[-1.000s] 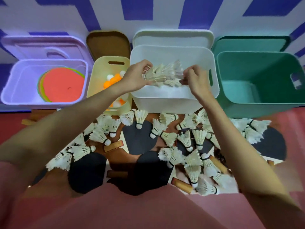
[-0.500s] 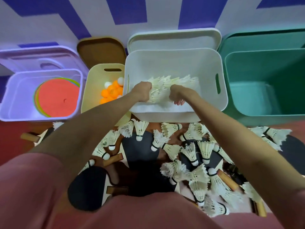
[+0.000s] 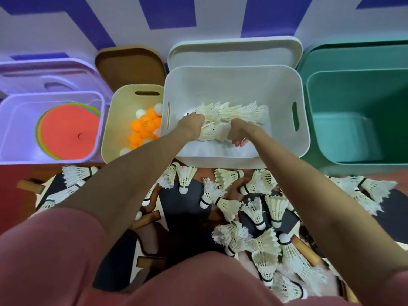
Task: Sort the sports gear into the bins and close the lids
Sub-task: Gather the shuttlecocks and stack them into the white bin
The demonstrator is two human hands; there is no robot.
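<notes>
Loose shuttlecocks (image 3: 254, 208) and paddles (image 3: 183, 204) still litter the floor nearest the person. Beyond them, both hands have sunk deeper into the white bin (image 3: 234, 85): left hand (image 3: 192, 125) and right hand (image 3: 237, 130) each curl round the row of shuttlecocks (image 3: 231, 113), now low inside it.

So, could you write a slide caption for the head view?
Both hands lower a bundle of shuttlecocks into the white bin.
</notes>
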